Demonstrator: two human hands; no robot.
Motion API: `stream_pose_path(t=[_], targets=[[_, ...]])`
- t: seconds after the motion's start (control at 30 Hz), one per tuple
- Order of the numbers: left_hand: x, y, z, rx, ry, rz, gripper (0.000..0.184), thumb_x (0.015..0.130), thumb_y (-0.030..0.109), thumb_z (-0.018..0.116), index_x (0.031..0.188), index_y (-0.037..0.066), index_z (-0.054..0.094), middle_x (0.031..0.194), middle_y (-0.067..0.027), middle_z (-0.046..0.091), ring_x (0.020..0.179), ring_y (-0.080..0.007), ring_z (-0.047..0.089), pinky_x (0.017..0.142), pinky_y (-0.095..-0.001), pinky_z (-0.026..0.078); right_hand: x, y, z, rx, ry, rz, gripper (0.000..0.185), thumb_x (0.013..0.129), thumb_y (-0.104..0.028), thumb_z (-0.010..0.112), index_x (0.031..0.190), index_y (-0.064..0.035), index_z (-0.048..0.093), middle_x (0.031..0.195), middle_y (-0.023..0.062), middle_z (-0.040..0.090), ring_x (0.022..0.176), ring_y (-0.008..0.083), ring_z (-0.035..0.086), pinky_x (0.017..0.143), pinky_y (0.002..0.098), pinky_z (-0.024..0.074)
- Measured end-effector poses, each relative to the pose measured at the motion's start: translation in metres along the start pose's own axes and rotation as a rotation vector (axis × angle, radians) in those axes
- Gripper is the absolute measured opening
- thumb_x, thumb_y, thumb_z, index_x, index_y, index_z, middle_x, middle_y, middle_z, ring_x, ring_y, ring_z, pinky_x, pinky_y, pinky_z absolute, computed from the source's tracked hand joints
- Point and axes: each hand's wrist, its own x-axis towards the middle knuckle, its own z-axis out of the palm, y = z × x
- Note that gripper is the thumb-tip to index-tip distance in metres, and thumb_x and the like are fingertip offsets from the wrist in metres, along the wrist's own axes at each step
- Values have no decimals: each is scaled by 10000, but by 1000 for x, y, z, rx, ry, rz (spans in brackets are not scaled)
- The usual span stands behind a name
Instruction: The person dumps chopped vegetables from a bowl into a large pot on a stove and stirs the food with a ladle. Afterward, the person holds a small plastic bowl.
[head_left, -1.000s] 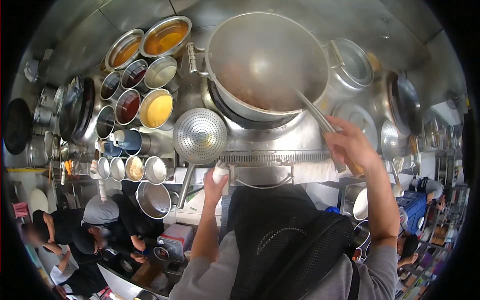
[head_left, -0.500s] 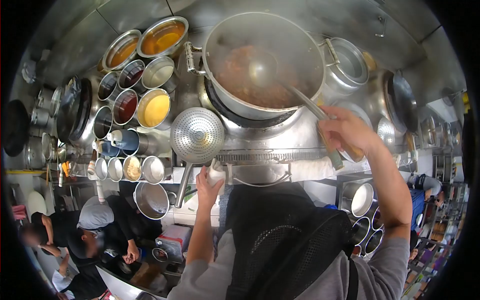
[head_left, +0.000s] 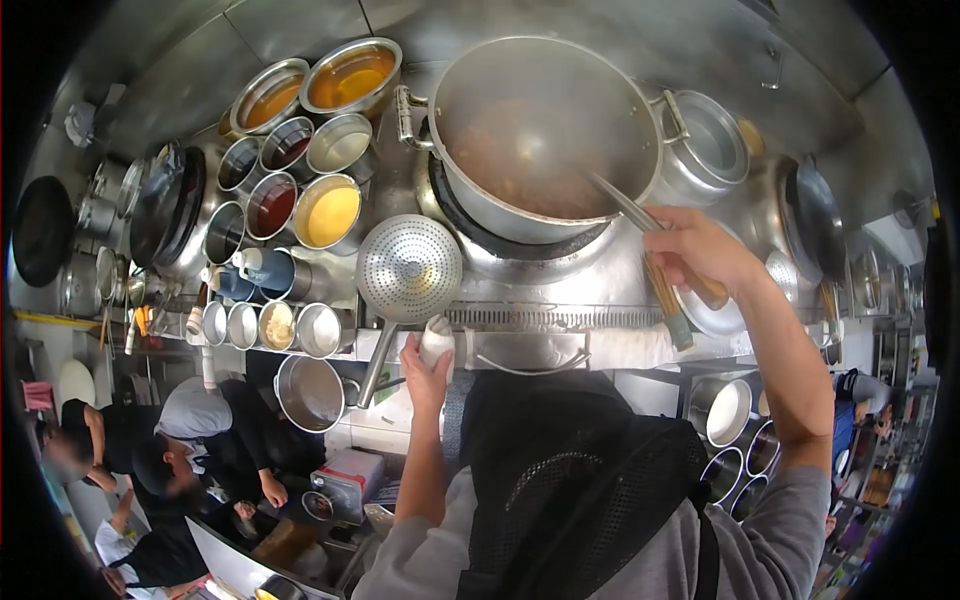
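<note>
My right hand (head_left: 695,250) is closed round the wooden-ended handle of a ladle (head_left: 622,203). The ladle's shaft slants down into a large pot (head_left: 648,120), where steam blurs its bowl over a reddish-brown stew (head_left: 540,190). Just below this hand is a brown stick with a green end (head_left: 680,332); I cannot tell whether my fingers touch it. At the counter's front edge, my left hand (head_left: 427,378) grips a bunched white cloth (head_left: 437,342). Beside it, a perforated strainer (head_left: 409,268) lies with its handle pointing toward me.
Left of the pot stand several metal containers of sauces, including a yellow one (head_left: 333,215), and two bowls of amber liquid (head_left: 350,80). A lidless steel pot (head_left: 712,135) is at the right. Lower left, a saucepan (head_left: 310,393) sits near other people (head_left: 205,425) at work.
The whole view has shifted slightly right and down. The ladle's bowl, visible earlier in the stew, is now mostly lost in steam. Both hands keep their grips.
</note>
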Motion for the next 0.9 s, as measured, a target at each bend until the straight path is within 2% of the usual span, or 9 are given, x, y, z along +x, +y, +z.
stream_pose_path(t=[0.07, 0.17, 0.4, 0.53, 0.67, 0.73, 0.8, 0.83, 0.9], targets=[[-5, 7, -7, 68, 15, 48, 905, 856, 233, 892, 1532, -67, 372, 1388, -318, 514, 1301, -486, 513, 1105, -531, 442, -4, 4, -4, 17, -2, -9, 441, 1002, -121, 649, 1400, 43, 552, 758, 46, 572, 521, 119, 563, 437, 302, 443], [-13, 17, -21, 72, 22, 27, 941, 848, 262, 899, 1544, -62, 354, 1445, -328, 468, 1329, -508, 481, 1126, -550, 420, -2, 10, -7, 12, -11, -33, 388, 995, -119, 655, 1343, 36, 582, 751, 43, 573, 516, 115, 564, 429, 296, 437], [-5, 61, -33, 96, 113, 129, 918, 856, 266, 895, 1554, -29, 377, 1487, -311, 440, 1383, -506, 444, 1164, -557, 385, 2, 4, -9, -86, -39, -33, 245, 990, -105, 638, 1194, 28, 614, 751, 40, 577, 525, 115, 572, 423, 298, 433], [4, 101, -33, 47, 176, 147, 879, 860, 232, 888, 1542, -30, 401, 1489, -284, 456, 1394, -483, 443, 1174, -549, 378, 0, 8, -13, -46, -21, -32, 224, 990, -97, 635, 1179, 23, 617, 751, 38, 575, 532, 120, 578, 419, 302, 431], [2, 132, -26, 24, 182, 222, 861, 861, 215, 884, 1538, -21, 407, 1491, -279, 459, 1402, -471, 443, 1186, -540, 373, 1, 33, -26, 80, -47, -73, 264, 994, -103, 655, 1219, 28, 610, 753, 37, 573, 522, 119, 572, 421, 307, 438], [-2, 158, -25, -7, 207, 226, 770, 866, 186, 873, 1488, -17, 469, 1452, -257, 510, 1373, -447, 479, 1169, -522, 392, -6, 42, -29, 115, -75, -106, 292, 995, -108, 663, 1245, 30, 604, 754, 37, 573, 517, 119, 568, 422, 310, 441], [-3, 175, -20, -56, 126, 335, 625, 874, 129, 859, 1404, -9, 556, 1344, -203, 599, 1236, -378, 578, 1046, -467, 483, -25, 51, -29, 206, -39, -144, 336, 1000, -116, 673, 1292, 25, 586, 759, 39, 576, 514, 117, 565, 429, 303, 439], [-2, 186, -14, -113, 125, 358, 505, 875, 99, 851, 1322, 25, 628, 1286, -159, 642, 1173, -328, 618, 963, -423, 527, -36, 52, -30, 245, -46, -142, 465, 1003, -113, 674, 1421, 28, 526, 777, 45, 576, 516, 120, 563, 431, 297, 430], [-3, 219, -11, -175, 48, 342, 489, 870, 106, 853, 1304, 37, 639, 1278, -163, 650, 1180, -345, 613, 981, -430, 520, -49, 57, -33, 290, -68, -148, 530, 1003, -107, 675, 1477, 30, 480, 787, 49, 576, 514, 123, 558, 432, 296, 427]])
